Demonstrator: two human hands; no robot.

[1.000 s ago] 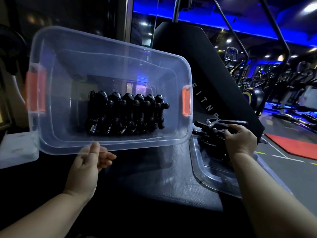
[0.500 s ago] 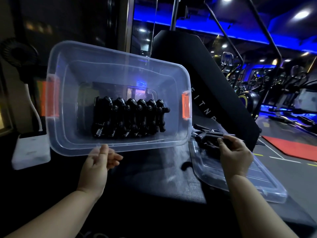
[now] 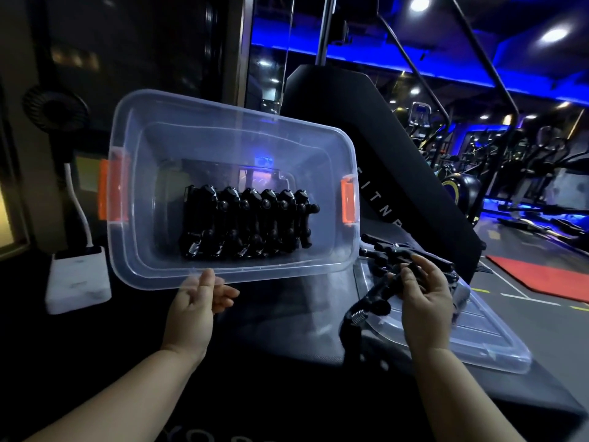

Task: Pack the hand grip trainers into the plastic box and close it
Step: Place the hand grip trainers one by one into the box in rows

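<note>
A clear plastic box [image 3: 134, 135] with orange latches is tilted up with its open side facing me. My left hand [image 3: 194, 307] grips its near rim, thumb on top and fingers underneath. Inside, several black hand grip trainers [image 3: 248, 224] stand packed in a row. My right hand [image 3: 424, 298] holds one black trainer [image 3: 373, 298], its steel spring hanging low to the left, above the clear lid [image 3: 478, 342]. A few more trainers [image 3: 389, 250] lie on the lid's far end, just beyond my right hand.
The lid lies flat on a dark padded surface [image 3: 280, 330] to the right of the box. A white power strip [image 3: 76, 282] with a cable sits at left. A black machine panel [image 3: 398, 154] rises behind the box. Gym floor with a red mat [image 3: 541, 275] lies far right.
My right hand has lifted one trainer off the pile on the lid and brought it toward me. The box stays tilted up in my left hand; the view has shifted slightly.
</note>
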